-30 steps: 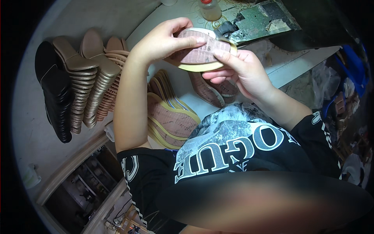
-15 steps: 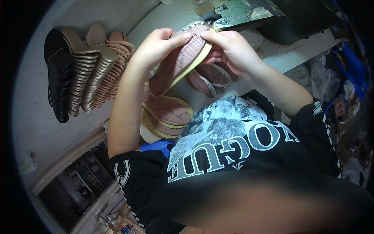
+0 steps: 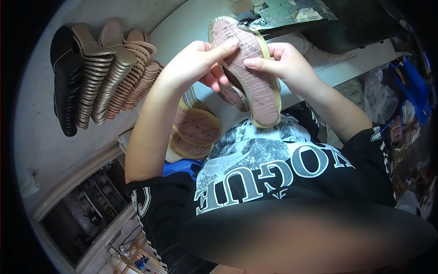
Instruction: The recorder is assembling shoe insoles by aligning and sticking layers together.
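Observation:
A long shoe insole, pinkish-brown with printed marks and a yellow rim, is held up in front of my chest. Its wide upper end has a pleated pale edge, and its rounded narrow end points toward me. My left hand grips its left side, thumb on the printed face and some fingertips showing below. On the right edge, my right hand pinches it with the thumb on top; its other fingers are partly hidden behind. Another insole lies on the table, partly covered by the held one.
A stack of yellow-edged insoles stands left of my chest. Farther left are rows of stacked black, gold and pink insoles. The white table bears a dark green machine at the back. Clear plastic bags lie at right.
The held insole has swung from slanting down-left to nearly upright, its narrow end now nearer my chest. My right hand has slid lower along its edge; my left hand has shifted right.

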Available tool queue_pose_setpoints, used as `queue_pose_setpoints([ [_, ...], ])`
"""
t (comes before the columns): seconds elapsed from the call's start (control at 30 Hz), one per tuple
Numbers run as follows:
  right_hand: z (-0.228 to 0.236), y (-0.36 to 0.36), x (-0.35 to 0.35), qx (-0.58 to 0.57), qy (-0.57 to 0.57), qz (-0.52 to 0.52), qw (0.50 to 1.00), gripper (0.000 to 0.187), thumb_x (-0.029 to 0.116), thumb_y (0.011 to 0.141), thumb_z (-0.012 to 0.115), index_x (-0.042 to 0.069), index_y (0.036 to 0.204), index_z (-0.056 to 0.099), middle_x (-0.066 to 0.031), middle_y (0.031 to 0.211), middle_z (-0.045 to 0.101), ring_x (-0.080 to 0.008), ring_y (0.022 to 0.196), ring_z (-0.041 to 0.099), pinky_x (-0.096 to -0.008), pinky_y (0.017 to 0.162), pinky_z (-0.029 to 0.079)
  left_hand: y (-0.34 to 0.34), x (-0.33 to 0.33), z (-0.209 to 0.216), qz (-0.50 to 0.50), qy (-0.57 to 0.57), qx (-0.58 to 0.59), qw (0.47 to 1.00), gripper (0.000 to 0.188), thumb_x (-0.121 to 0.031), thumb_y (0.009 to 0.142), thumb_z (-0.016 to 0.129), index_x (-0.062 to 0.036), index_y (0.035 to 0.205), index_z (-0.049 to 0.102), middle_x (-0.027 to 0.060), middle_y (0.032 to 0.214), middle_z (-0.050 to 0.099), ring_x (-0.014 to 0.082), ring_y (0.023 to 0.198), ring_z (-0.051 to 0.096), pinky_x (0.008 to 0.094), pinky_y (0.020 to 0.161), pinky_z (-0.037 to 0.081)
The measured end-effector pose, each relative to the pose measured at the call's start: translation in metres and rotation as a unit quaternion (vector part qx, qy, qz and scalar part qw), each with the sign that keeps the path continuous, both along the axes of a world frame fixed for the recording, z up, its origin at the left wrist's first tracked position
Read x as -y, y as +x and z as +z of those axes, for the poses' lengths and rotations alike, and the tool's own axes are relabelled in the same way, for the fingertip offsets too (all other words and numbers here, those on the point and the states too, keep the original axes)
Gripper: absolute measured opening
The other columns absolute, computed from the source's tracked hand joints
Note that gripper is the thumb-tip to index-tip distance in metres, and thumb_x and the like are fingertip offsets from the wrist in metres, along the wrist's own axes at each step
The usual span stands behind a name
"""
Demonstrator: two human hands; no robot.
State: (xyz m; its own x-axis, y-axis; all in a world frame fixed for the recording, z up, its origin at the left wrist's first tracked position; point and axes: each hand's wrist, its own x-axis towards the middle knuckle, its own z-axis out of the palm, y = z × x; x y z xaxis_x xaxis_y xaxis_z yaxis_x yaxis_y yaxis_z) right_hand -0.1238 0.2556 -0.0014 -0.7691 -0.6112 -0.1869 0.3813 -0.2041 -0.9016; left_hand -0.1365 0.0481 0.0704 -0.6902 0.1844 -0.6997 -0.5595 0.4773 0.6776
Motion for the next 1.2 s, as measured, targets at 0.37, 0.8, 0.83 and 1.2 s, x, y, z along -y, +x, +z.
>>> queue_pose_setpoints([
  [0.37,-0.006,0.001,-0.008,0.015,0.053,0.022,0.998,0.036,0.027,0.082,0.073,-0.001,0.103,0.066,-0.0042,0.089,0.067,-0.0079,0.078,0.062,-0.0231,0.073,0.05,0.009,0.0,-0.021,0.154,0.016,-0.154,0.976,0.041,-0.04,0.071,0.08,-0.0053,0.07,0.057,-0.0028,0.049,0.048,0.0041,0.036,0.04,0.0173,0.035,0.032],
  [0.8,-0.001,0.046,0.001,0.144,-0.046,-0.034,0.988,0.029,0.026,0.089,0.063,-0.003,0.09,0.064,-0.0118,0.077,0.068,-0.0122,0.064,0.066,-0.0212,0.056,0.052,-0.024,0.019,-0.019,0.159,-0.035,-0.151,0.975,0.046,-0.044,0.068,0.081,-0.0039,0.069,0.058,-0.0024,0.047,0.045,0.0043,0.037,0.038,0.019,0.036,0.026],
  [0.83,0.0,0.044,0.003,0.144,-0.046,-0.035,0.988,0.029,0.026,0.089,0.063,-0.003,0.09,0.064,-0.0118,0.077,0.068,-0.0122,0.064,0.066,-0.0212,0.056,0.052,-0.028,0.02,-0.02,0.161,-0.033,-0.148,0.975,0.045,-0.045,0.068,0.081,-0.0064,0.066,0.057,-0.0032,0.047,0.044,0.0044,0.036,0.036,0.0191,0.036,0.025],
  [1.2,0.016,0.018,0.036,0.213,-0.102,-0.131,0.963,0.025,0.024,0.089,0.06,-0.001,0.093,0.064,-0.0126,0.077,0.068,-0.0131,0.061,0.065,-0.0227,0.057,0.053,-0.096,0.057,-0.028,-0.012,-0.236,-0.289,0.928,0.061,-0.063,0.063,0.075,-0.0051,0.076,0.06,0.0008,0.063,0.057,0.008,0.051,0.051,0.0212,0.047,0.041],
])
